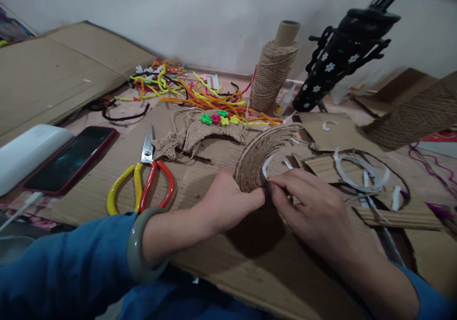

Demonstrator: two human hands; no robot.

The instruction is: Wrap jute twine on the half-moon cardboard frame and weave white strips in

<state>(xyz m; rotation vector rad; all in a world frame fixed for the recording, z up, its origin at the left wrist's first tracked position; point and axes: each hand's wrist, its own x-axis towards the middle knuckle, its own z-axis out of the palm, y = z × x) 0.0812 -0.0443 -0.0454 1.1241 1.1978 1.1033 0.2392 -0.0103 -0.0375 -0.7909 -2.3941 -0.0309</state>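
My left hand (232,198) is closed around the lower end of a crescent wrapped in jute twine (255,160), which tilts up and to the right above the cardboard. At the crescent's inner edge curls a thin white strip (264,167). The thumb and fingers of my right hand (303,198) are pinched together at that strip's lower end, close to my left thumb. Beyond the hands lies another twine-covered crescent (214,134) with small green, pink and yellow flowers on top. A twine-covered star (169,146) rests beside it.
Scissors (144,177) with yellow and red handles, a phone (73,160) and a white device (34,153) lie left. Behind are colourful fuzzy stems (203,96), a twine spool (273,70), a small glue bottle (284,102) and a black vase (333,58). White strip coils (342,175) lie right.
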